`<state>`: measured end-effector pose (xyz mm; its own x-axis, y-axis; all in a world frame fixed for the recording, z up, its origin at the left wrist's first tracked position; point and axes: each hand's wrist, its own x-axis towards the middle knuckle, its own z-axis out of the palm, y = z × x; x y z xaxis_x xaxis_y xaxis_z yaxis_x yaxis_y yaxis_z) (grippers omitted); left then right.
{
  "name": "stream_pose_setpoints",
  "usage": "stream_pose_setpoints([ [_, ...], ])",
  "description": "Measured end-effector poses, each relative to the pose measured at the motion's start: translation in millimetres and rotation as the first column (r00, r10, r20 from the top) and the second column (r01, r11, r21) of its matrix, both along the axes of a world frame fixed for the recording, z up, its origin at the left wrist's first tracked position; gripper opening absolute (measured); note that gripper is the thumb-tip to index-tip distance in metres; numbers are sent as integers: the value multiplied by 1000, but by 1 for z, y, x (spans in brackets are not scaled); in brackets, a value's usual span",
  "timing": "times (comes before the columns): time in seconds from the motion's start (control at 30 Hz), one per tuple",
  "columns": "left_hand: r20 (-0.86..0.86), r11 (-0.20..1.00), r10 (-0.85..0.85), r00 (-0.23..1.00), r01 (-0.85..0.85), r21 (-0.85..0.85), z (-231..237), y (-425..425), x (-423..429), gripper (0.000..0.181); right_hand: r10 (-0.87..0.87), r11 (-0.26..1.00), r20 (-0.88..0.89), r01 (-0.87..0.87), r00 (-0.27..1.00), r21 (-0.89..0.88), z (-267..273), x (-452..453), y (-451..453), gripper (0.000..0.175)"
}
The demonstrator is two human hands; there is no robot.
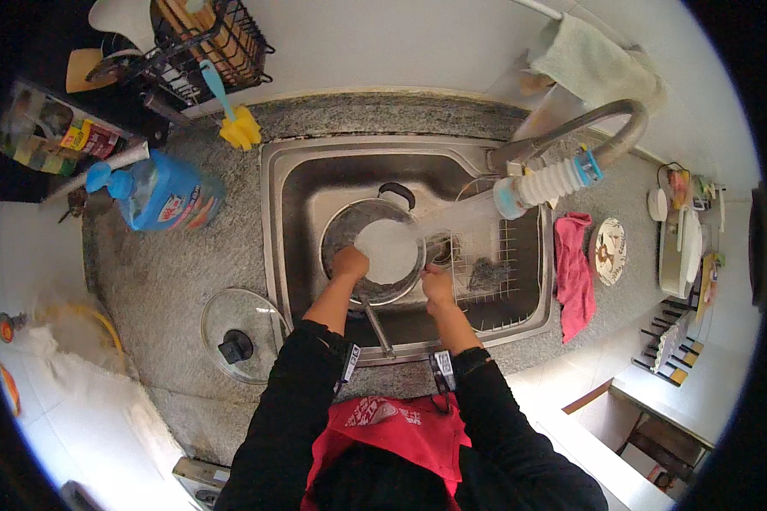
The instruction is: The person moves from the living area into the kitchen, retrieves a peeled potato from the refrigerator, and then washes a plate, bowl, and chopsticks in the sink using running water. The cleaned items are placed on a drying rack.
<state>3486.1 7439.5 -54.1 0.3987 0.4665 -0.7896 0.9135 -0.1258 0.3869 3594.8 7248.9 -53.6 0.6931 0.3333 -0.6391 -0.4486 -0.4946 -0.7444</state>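
A metal pan (335,233) with a long handle and a dark side grip sits in the stainless steel sink (303,185). Whitish liquid fills part of its bottom. Water runs into it from the white corrugated hose of the faucet (537,188). My left hand (349,263) is closed at the pan's inside left; whether it holds anything is hidden. At the pan's right rim is my right hand (438,287), its fingers bent; its grip is unclear. The pan's handle (378,329) points toward me between my forearms. A wire rack (508,255) with a dark scouring pad (488,274) lies right of the pan.
A glass lid (255,313) overlaps the sink's left edge. Blue detergent bottles (160,191) and a yellow sponge brush (240,129) stand farther left. A red cloth (574,274) and a patterned plate (608,251) lie on the right counter. The faucet arches over the sink's right back.
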Motion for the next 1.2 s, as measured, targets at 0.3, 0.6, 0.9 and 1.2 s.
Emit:
stream_pose_setpoints([
  [0.3, 234, 944, -52, 971, -29, 328, 51, -19, -2, 42, 407, 845, 719, -530, 563, -63, 128, -37, 2, 45],
  [0.6, 349, 607, 792, 501, -593, -529, 72, -26, -23, 44, 617, 741, 547, -651, 566, -162, 98, -23, 52, 49],
  [0.9, 425, 651, 758, 494, -612, -449, 90, -24, -9, 51, 845, 525, -23, -820, 535, 226, 107, 16, 73, 64],
  [1.2, 556, 872, 473, 683, -453, -186, 107, -7, 36, 42, 754, 580, 409, -813, 514, -50, 94, 11, 50, 55],
])
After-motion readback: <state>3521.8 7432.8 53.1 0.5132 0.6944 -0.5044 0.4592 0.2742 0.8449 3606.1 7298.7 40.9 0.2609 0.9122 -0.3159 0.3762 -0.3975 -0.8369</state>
